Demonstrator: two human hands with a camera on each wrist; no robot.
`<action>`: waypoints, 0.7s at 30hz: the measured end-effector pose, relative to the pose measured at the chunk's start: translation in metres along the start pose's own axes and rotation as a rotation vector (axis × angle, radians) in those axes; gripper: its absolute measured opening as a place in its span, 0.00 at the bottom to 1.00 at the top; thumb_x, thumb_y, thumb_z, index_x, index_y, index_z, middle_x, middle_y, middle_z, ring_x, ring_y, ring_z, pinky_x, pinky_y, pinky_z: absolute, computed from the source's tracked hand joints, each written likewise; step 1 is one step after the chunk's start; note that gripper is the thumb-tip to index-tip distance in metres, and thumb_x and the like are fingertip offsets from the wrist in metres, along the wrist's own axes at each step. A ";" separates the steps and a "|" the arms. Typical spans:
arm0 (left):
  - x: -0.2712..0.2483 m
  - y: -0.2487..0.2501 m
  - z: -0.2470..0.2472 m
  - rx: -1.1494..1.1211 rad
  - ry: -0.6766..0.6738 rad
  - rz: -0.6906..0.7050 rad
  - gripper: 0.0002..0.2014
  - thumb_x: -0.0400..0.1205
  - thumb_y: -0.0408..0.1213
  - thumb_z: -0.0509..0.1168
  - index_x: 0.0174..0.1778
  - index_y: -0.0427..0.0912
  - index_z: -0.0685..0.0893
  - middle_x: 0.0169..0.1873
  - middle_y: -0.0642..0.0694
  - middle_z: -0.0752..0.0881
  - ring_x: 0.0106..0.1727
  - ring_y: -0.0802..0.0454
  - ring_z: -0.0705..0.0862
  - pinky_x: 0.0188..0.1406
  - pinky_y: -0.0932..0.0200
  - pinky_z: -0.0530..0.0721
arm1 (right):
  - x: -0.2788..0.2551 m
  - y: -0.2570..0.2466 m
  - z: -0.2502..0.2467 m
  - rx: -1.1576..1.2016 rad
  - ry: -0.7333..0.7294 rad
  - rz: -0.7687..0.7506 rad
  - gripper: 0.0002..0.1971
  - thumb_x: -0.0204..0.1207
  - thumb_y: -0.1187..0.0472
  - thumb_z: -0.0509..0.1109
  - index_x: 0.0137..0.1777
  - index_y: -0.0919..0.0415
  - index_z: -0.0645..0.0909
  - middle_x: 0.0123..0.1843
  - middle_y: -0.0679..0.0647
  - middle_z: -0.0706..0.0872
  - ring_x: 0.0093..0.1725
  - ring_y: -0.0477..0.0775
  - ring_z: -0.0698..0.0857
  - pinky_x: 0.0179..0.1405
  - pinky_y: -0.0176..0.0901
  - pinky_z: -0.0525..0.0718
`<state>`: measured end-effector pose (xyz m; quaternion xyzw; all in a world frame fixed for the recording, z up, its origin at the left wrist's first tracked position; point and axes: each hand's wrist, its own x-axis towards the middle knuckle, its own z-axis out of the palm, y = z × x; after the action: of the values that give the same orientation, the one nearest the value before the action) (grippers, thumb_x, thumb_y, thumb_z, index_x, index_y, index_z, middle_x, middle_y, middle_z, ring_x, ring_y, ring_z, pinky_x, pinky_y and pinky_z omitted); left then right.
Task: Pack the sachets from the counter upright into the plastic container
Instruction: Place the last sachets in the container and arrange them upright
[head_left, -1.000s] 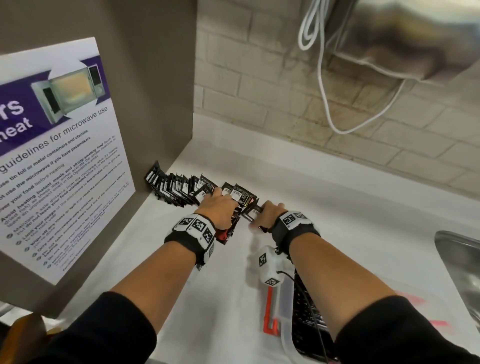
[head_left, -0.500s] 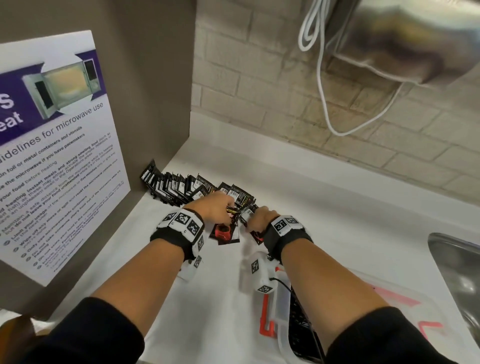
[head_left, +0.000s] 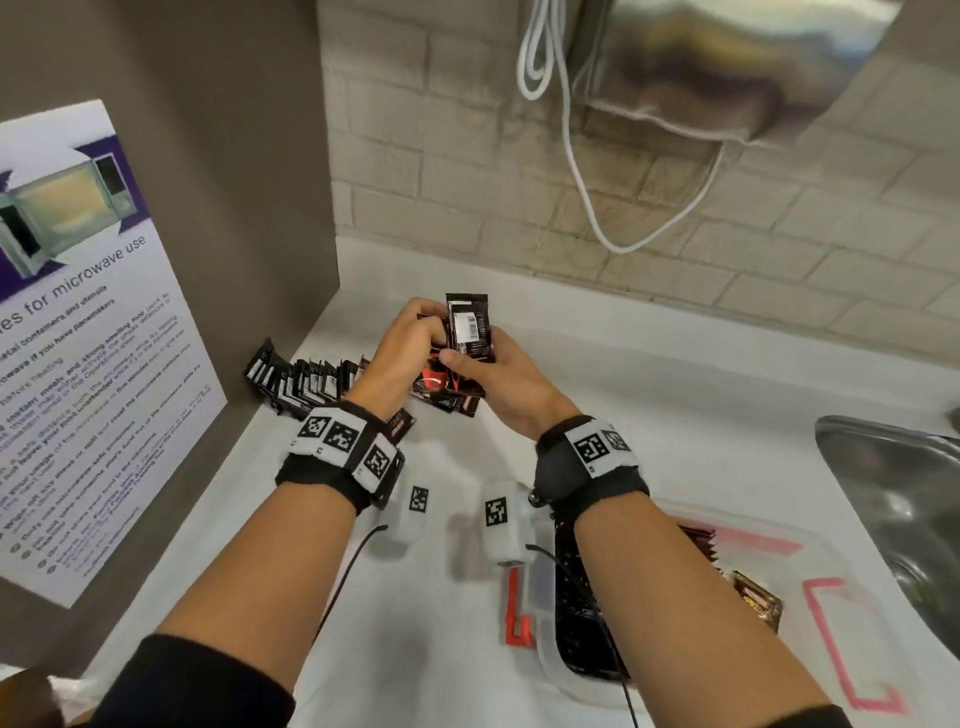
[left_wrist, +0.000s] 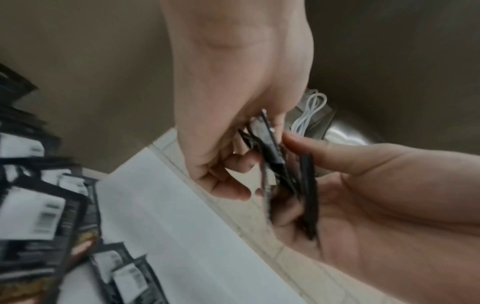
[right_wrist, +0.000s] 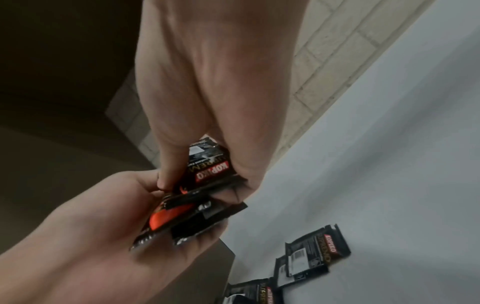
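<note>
On the brown panel at our left we see a microwave poster (head_left: 88, 332). A white cable (head_left: 582, 171) loops down the brick wall (head_left: 467, 171) from a steel dispenser (head_left: 727, 67). At our right is a steel sink (head_left: 898, 509). Red tape (head_left: 852, 644) marks the surface near it.
</note>
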<state>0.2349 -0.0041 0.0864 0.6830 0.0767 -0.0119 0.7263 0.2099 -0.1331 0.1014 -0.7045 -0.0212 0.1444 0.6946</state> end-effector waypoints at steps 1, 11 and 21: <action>-0.003 0.002 0.006 -0.077 0.015 -0.006 0.15 0.79 0.28 0.58 0.57 0.44 0.83 0.50 0.40 0.87 0.49 0.45 0.85 0.40 0.53 0.83 | -0.005 -0.001 -0.001 -0.003 0.014 -0.025 0.25 0.81 0.72 0.70 0.77 0.70 0.69 0.70 0.71 0.82 0.69 0.68 0.83 0.73 0.64 0.80; -0.041 0.036 0.071 -0.098 -0.164 -0.048 0.25 0.72 0.39 0.82 0.62 0.44 0.81 0.49 0.42 0.92 0.47 0.46 0.93 0.36 0.52 0.90 | -0.053 -0.013 -0.038 -0.186 0.206 -0.182 0.18 0.83 0.59 0.71 0.71 0.55 0.76 0.63 0.60 0.77 0.69 0.61 0.81 0.69 0.56 0.84; -0.066 0.051 0.119 0.021 -0.369 -0.071 0.19 0.81 0.22 0.66 0.60 0.47 0.71 0.30 0.44 0.91 0.31 0.46 0.91 0.24 0.50 0.87 | -0.112 -0.028 -0.098 -0.137 0.035 -0.125 0.59 0.72 0.72 0.79 0.89 0.53 0.38 0.81 0.58 0.64 0.75 0.57 0.77 0.69 0.52 0.84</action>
<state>0.1877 -0.1247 0.1519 0.6737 -0.0337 -0.1632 0.7200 0.1301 -0.2535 0.1483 -0.7501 -0.0629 0.0863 0.6526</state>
